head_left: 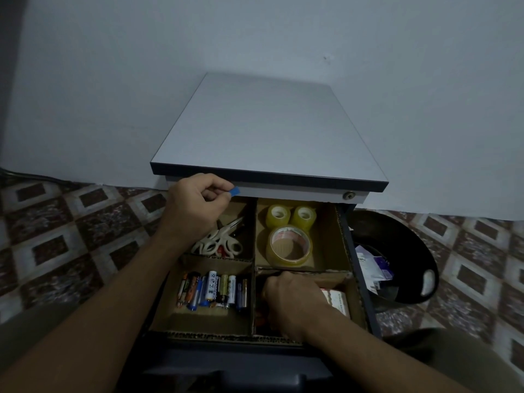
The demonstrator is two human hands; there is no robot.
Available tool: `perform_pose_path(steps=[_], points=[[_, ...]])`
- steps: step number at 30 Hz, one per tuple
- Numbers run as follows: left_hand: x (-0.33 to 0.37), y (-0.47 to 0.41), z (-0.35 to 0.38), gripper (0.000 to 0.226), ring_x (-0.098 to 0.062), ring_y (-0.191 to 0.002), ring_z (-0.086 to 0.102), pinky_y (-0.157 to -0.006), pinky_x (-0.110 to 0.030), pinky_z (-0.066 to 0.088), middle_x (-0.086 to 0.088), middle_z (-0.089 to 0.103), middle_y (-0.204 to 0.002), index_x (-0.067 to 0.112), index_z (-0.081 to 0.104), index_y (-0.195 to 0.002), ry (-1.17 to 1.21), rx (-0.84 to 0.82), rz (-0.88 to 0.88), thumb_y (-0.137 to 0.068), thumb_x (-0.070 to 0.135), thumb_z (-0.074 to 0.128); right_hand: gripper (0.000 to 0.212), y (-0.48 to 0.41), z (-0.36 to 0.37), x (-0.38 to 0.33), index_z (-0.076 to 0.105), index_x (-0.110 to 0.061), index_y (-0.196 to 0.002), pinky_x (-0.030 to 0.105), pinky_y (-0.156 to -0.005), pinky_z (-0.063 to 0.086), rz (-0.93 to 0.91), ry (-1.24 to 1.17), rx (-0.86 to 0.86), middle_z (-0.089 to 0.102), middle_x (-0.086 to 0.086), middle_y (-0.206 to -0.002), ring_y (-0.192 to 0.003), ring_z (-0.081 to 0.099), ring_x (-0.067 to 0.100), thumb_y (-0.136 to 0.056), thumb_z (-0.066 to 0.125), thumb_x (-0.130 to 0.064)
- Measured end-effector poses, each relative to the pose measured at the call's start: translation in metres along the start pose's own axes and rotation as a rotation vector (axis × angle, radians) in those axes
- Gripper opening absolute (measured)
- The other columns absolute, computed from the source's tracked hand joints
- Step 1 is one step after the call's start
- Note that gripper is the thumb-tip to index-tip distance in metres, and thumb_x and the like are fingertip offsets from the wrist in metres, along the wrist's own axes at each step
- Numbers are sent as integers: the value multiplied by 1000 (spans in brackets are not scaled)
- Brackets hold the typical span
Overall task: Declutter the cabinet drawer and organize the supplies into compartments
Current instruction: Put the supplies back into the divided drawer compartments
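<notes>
The open drawer (347, 245) holds a cardboard divider (253, 268) that makes four compartments. White scissors (219, 242) lie at the back left, several batteries (215, 289) at the front left, and three tape rolls (289, 245) at the back right. My left hand (195, 205) hovers above the scissors and pinches a small blue piece (235, 191). My right hand (292, 302) reaches down into the front right compartment, fingers curled among things I cannot make out. A small white box (337, 300) lies beside it.
The grey cabinet top (269, 129) stands against a pale wall. A keyhole lock (348, 196) sits at its front right. A black bin (402, 259) with paper scraps stands on the patterned tile floor to the right of the drawer.
</notes>
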State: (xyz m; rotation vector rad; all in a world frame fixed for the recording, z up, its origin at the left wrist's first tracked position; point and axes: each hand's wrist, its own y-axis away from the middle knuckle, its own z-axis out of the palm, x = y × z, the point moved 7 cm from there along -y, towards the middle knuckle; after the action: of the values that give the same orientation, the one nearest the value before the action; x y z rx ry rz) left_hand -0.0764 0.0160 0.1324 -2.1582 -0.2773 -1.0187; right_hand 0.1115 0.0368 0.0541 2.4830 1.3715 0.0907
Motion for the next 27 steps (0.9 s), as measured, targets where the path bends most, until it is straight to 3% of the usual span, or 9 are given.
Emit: perform_pose_path(steps=[14,19,21,23,27], points=[[-3,3,0,12,-13,-71,63,-63,-24,57,1,68,-83,10,74,-98,-1,-11,-22,-88,5,70,26,0,3,2,57,-10,-116,39,-87,46,-68,41,-38,61,15,-118,-106,59,32,-96,55,-27],[-5,2,-1,12,-9,-69,62,-61,-20,55,3,68,-81,11,74,-97,-7,-4,-26,-87,6,71,28,5,-3,9,60,-15,-120,35,-86,47,-30,-142,-47,59,12,-120,-109,58,28,-94,58,-25],[-5,2,-1,12,-8,-68,62,-61,-18,53,4,68,-81,11,74,-97,-10,-5,-22,-87,6,71,24,7,-5,13,69,-22,-111,27,-73,50,-54,-262,-62,68,5,-110,-99,64,23,-90,58,-17],[-5,2,0,12,-10,-69,63,-62,-19,55,3,68,-81,11,74,-98,-7,-9,-23,-88,6,71,21,8,-3,15,72,-25,-97,24,-67,51,-72,-328,-132,72,0,-97,-88,66,18,-87,57,-14],[-3,3,1,11,-11,-70,62,-63,-20,55,2,67,-82,10,73,-97,-4,-17,-24,-88,5,70,23,9,5,9,74,-24,-101,31,-80,56,-102,-309,-325,72,-2,-98,-91,65,17,-89,54,-22]])
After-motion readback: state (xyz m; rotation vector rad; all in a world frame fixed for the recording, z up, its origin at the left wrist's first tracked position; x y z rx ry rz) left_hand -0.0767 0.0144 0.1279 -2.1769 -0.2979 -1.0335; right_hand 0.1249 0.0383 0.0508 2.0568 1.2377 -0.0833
